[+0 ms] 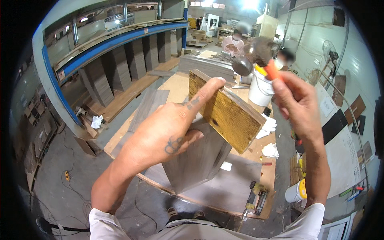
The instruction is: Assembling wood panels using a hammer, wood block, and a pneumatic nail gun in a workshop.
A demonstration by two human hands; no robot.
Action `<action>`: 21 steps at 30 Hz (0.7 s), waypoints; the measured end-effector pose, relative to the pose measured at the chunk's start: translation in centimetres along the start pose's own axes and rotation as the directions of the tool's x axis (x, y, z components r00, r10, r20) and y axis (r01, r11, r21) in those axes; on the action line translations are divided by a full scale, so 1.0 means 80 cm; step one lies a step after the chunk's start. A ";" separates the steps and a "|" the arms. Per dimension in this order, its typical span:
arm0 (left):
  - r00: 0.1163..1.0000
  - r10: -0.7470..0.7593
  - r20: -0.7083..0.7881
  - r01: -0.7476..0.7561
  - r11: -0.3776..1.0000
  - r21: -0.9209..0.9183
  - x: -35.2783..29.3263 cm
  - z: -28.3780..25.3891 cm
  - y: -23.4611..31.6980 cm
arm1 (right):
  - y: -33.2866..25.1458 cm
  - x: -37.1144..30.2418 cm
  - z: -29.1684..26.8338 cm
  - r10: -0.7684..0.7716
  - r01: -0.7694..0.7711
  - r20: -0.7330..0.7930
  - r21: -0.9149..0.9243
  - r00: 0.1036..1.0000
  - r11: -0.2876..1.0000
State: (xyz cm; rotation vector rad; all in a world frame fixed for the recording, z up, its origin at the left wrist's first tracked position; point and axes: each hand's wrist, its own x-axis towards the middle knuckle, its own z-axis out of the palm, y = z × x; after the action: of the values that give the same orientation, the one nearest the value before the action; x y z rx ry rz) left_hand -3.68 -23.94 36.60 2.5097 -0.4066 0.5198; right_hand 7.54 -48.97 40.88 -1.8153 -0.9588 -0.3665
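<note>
My left hand (168,132) grips a grey wooden panel assembly (198,156) and holds it up tilted, the index finger stretched along its top edge. The panel's raw yellow particleboard face (230,114) is turned toward me. My right hand (298,104) holds a hammer (260,54) by its orange handle. The hammer's dark head is raised above the panel's upper right end and is blurred.
Under my hands lies a large plywood worktable (176,86) with grey boards, white rags (270,150) and a white bucket (260,90). A nail gun (260,198) lies at its near edge. Stacked panels fill a blue rack (120,60) on the left. Two persons work at the back.
</note>
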 end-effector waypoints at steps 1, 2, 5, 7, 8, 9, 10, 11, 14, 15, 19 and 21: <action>1.000 -0.006 0.013 0.006 1.000 0.015 0.000 0.001 0.001 | -0.001 0.005 -0.013 -0.065 0.065 0.006 -0.053 0.998 0.996; 1.000 -0.012 0.027 0.012 1.000 0.029 0.002 0.002 0.001 | -0.004 0.010 -0.025 -0.129 0.129 0.015 -0.104 0.992 0.986; 0.996 -0.055 0.069 0.054 0.998 0.011 0.002 -0.003 0.002 | -0.017 0.031 -0.036 -0.262 0.288 0.152 -0.185 0.953 0.940; 0.999 -0.031 0.041 0.030 0.999 0.023 0.001 -0.001 -0.002 | -0.021 0.043 -0.037 -0.360 0.389 0.163 -0.215 0.919 0.896; 1.000 -0.007 0.017 0.006 0.999 0.035 0.001 0.000 -0.004 | -0.023 0.047 -0.045 -0.383 0.399 0.115 -0.313 0.917 0.862; 1.000 -0.011 0.017 0.011 0.999 0.032 0.001 -0.001 -0.002 | -0.023 0.048 -0.049 -0.407 0.417 0.102 -0.317 0.908 0.852; 0.999 -0.018 0.031 0.018 1.000 0.007 0.002 -0.004 0.001 | -0.021 0.049 -0.050 -0.430 0.435 0.089 -0.321 0.898 0.841; 0.999 -0.025 0.045 0.026 1.000 -0.018 0.002 -0.005 0.002 | -0.019 0.045 -0.048 -0.359 0.395 0.173 -0.273 0.917 0.877; 0.999 0.050 -0.016 -0.050 0.999 0.016 0.003 0.000 -0.006 | -0.023 0.042 -0.042 -0.348 0.466 0.335 -0.395 0.876 0.792; 0.999 0.047 -0.013 -0.047 0.999 0.014 0.003 -0.001 -0.006 | -0.021 0.043 -0.041 -0.348 0.411 0.229 -0.355 0.909 0.840; 0.999 0.040 -0.004 -0.039 0.999 0.013 0.003 -0.002 -0.007 | -0.017 0.042 -0.039 -0.399 0.439 0.183 -0.351 0.898 0.827; 0.998 0.057 -0.016 -0.057 0.998 0.036 0.003 -0.001 -0.008 | -0.015 0.042 -0.040 -0.406 0.508 0.321 -0.368 0.856 0.779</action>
State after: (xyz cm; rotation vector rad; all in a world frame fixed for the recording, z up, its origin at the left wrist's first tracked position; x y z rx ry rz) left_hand -3.23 -23.46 36.49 2.5324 -0.4673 0.5756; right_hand 9.35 -50.06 45.17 -2.0412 -1.5976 -0.7472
